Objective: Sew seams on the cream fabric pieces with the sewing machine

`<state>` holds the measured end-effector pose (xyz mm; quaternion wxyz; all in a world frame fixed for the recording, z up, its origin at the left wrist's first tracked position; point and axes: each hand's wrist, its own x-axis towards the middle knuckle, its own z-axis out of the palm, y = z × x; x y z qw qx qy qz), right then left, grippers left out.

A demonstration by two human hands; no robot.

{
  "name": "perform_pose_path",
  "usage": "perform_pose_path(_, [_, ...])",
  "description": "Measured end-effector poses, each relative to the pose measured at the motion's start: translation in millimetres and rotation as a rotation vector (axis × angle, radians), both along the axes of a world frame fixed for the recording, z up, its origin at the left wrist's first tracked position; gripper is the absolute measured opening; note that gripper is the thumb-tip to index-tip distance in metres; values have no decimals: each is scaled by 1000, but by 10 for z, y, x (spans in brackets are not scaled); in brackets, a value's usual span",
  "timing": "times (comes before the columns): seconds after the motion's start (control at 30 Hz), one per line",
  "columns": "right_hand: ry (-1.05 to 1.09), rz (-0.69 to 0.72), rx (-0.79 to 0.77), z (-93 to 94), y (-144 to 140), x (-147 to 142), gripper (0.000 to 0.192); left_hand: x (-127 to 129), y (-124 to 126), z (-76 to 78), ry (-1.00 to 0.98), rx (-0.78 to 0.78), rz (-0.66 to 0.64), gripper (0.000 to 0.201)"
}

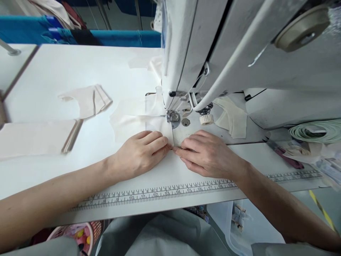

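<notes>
1. L hand [142, 153]: fingers curled & together, tips pinched on pale fabric [133, 122] at its near R corner; thumb mostly hidden, so exact grip n/a.
2. R hand [209, 153]: thumb & index closed on same corner, tips almost meeting L tips; other fingers curled under.
3. Key relation: fabric lies ahead of L hand, spreading to its L; from R hand it's ahead-L. Its straight R edge runs from btwn both sets of fingertips directly away from the body, up to presser foot [172, 116]. Long axis looks approx. L-R, crosswise to that edge, but outline is faint vs. white table [87, 67], so can't be sure. L hand is nearer the bulk; at the corner, both abt. equally near.
4. Foot sits just ahead of joined fingertips, under sewing machine [176, 53]. Can't tell if it's down on the fabric.
5. Around L hand: folded piece [92, 103] ahead-L, fabric stack [34, 138] farther L, both well apart from it.
6. Around R hand: cream piece [236, 121] ahead-R; green coil [317, 131] far R.
7. Printed ruler [157, 193]: body side of both hands, running L-R, w/ R forearm across it.
</notes>
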<state>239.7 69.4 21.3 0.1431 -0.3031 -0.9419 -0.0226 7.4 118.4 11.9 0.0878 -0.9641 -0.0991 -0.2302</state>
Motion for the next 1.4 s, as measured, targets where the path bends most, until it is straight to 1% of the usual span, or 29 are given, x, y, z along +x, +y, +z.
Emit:
perform_pose_path(0.3, [46,-5,-22,35,23,47,23,-11,2,3,37,21,-3,8])
perform_pose_path(0.47, [91,-13,-26,25,43,69,23,-9,4,12,43,29,1,8])
perform_pose_path(0.7, [54,-11,-13,20,22,55,27,-8,0,26,51,46,10,12])
perform_pose_path(1.07, [-13,-29,7,-6,10,34,27,-10,-4,6,32,42,8,10])
perform_pose_path(1.2, [-23,-23,-20,13,1,15,26,4,-65,19,49,18,26,13])
perform_pose_path(1.4, [-3,-19,-41,37,-3,2,24,44,-271,70,58,-53,126,20])
